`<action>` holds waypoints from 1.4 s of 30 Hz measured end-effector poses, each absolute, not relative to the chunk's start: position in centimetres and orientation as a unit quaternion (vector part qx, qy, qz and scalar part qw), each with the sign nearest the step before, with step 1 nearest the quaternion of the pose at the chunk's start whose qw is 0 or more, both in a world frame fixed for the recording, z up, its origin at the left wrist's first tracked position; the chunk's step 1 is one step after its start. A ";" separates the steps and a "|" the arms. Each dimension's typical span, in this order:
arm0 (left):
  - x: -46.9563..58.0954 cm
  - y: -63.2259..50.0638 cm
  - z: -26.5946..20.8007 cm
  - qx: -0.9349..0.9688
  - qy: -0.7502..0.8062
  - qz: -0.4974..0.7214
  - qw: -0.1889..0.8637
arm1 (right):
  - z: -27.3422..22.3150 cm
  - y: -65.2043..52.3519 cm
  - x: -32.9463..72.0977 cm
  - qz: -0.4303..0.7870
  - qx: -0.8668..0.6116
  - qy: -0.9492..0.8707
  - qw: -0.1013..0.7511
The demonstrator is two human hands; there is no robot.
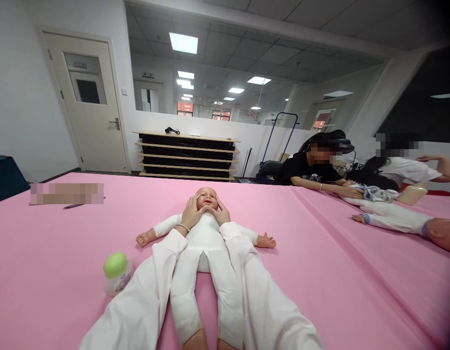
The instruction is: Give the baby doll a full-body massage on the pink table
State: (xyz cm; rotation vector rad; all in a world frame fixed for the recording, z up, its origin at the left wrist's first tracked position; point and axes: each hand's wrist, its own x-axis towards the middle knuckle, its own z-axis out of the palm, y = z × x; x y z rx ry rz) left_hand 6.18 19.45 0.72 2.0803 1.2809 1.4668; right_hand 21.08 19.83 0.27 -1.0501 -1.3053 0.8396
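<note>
A baby doll [202, 243] with a white cloth body lies on its back, its head away from me and its arms spread. My left hand [192, 213], with a beaded bracelet at the wrist, rests along one cheek of the doll's head [206, 192]. Against the other cheek lies my right hand [222, 214]. The fingers of both hands are stretched out flat, and the thumbs meet near the doll's chin. Left of my forearm stands a clear jar [117, 282] with a green lid.
A pink cloth [301, 272] covers the table. Another doll [400, 218] lies at the right near a bottle [412, 193]. Two people sit beyond it, one with an arm [319, 186] on the table. A blurred flat item [66, 193] lies far left beside a pen.
</note>
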 end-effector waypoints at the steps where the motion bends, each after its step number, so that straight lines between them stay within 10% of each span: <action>1: 6.2 19.5 0.7 0.722 0.448 0.508 0.144 | 0.3 19.8 21.0 0.360 -0.455 -0.558 0.593; 42: 5.8 18.0 2.0 0.648 0.467 0.554 0.236 | 1.4 15.7 21.9 0.263 -0.510 -0.561 0.596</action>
